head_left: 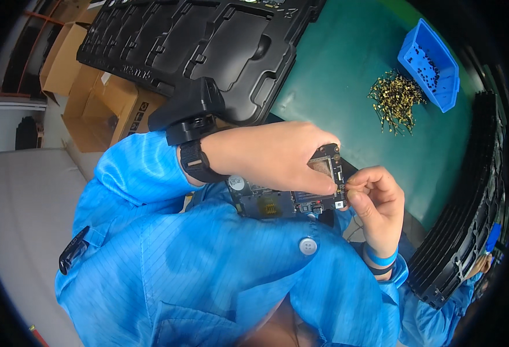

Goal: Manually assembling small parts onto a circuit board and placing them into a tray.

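Observation:
My left hand (283, 155) is closed around a dark circuit board (255, 206), its thumb lying across the top face. The board has a metal-framed part, small connectors along its right end and a round white sticker at its left. It is held close to my blue smock (220, 248). At the right end of the board, my right hand (379, 202) has thumb and forefinger pinched together. Whatever lies between those fingertips is too small to make out. Part of the board is hidden under my left hand.
Beyond my left arm lies a black moulded tray (231, 46) with recesses. A pile of small gold-tipped cables (394, 101) rests on the green mat (335, 75), beside a blue bin (448, 92) with small dark pieces. Stacked black trays (457, 202) stand right; cardboard boxes (101, 110) left.

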